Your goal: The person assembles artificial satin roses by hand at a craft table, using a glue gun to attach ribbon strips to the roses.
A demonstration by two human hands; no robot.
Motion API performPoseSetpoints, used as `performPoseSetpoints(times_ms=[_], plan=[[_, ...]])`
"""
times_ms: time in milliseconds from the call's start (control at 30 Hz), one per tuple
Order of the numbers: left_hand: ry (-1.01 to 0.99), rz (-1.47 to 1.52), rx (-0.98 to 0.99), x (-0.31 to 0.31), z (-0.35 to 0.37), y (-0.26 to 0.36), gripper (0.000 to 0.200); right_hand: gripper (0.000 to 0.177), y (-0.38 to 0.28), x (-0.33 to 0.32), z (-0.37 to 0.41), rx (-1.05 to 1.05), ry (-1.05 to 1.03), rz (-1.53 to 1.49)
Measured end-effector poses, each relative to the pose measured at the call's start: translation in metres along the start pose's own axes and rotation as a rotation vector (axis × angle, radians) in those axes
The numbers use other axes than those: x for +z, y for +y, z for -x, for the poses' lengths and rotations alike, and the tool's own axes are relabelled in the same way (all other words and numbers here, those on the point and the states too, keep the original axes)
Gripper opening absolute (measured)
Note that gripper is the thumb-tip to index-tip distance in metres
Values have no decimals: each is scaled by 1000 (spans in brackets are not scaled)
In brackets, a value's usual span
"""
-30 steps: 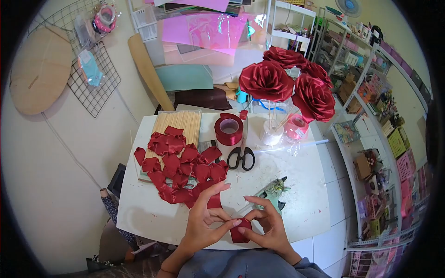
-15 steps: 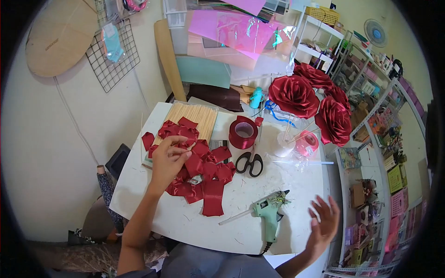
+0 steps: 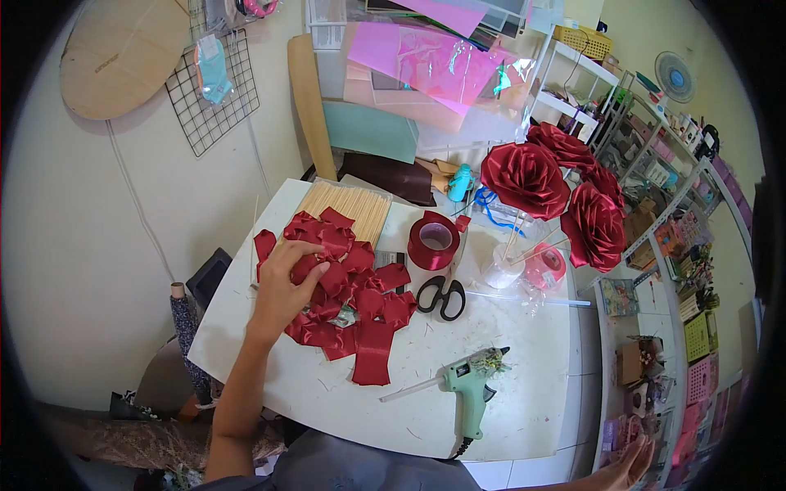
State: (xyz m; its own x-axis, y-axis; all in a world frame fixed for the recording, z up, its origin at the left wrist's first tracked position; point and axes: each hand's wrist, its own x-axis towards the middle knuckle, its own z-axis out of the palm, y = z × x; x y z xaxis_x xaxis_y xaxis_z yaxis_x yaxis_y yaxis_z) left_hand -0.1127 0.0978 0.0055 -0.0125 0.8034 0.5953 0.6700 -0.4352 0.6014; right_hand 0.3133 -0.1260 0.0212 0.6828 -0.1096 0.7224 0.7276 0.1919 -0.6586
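Note:
My left hand (image 3: 284, 286) reaches over the pile of red satin petals (image 3: 372, 348) on the left part of the white table (image 3: 524, 409). Its thumb and fingers are curled around a red petal at the pile's upper middle. Far out at the lower right, beyond the table's edge, is my right hand (image 3: 629, 468), partly blurred; its fingers look stretched out. A green glue gun (image 3: 471, 397) lies at the table's front right. Black-handled scissors (image 3: 441, 298) rest right of the petals, below a roll of red ribbon (image 3: 433, 240).
Thin wooden sticks (image 3: 354, 204) lie behind the petals. Large red satin roses (image 3: 524, 180) stand at the back right, near a white roll (image 3: 503, 268) holding sticks and a pink roll (image 3: 544, 267). Metal shelves (image 3: 647, 368) with baskets line the right side.
My left hand has moved slightly down and left onto the petals. My right hand has swung away to the lower right, off the table. The camera view has shifted a little.

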Motion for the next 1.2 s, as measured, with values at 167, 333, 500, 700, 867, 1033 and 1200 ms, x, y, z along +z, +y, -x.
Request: performPoseSetpoints(times_ms=[167, 333, 500, 700, 867, 1033, 1200], plan=[[74, 122, -58, -30, 0, 26, 22, 14, -5, 6, 3, 8, -139, 45], [93, 579, -108, -45, 12, 45, 26, 15, -19, 36, 45, 313, -484, -146], [33, 753, -382, -42, 4, 57, 29, 26, -78, 76, 100, 633, -764, -410], [-160, 671, -185, -74, -59, 69, 33, 20, -91, 83, 92, 555, -969, -449], [-355, 655, -57, -74, -98, 99, 36, 31, -108, 95, 87, 469, -1246, -563], [-527, 604, 91, -59, -91, 127, 35, 61, -151, 150, 75, 656, -1734, -713], [-455, 610, 93, -66, -91, 132, 35, 56, -167, 228, 125, 636, -1979, -1003]])
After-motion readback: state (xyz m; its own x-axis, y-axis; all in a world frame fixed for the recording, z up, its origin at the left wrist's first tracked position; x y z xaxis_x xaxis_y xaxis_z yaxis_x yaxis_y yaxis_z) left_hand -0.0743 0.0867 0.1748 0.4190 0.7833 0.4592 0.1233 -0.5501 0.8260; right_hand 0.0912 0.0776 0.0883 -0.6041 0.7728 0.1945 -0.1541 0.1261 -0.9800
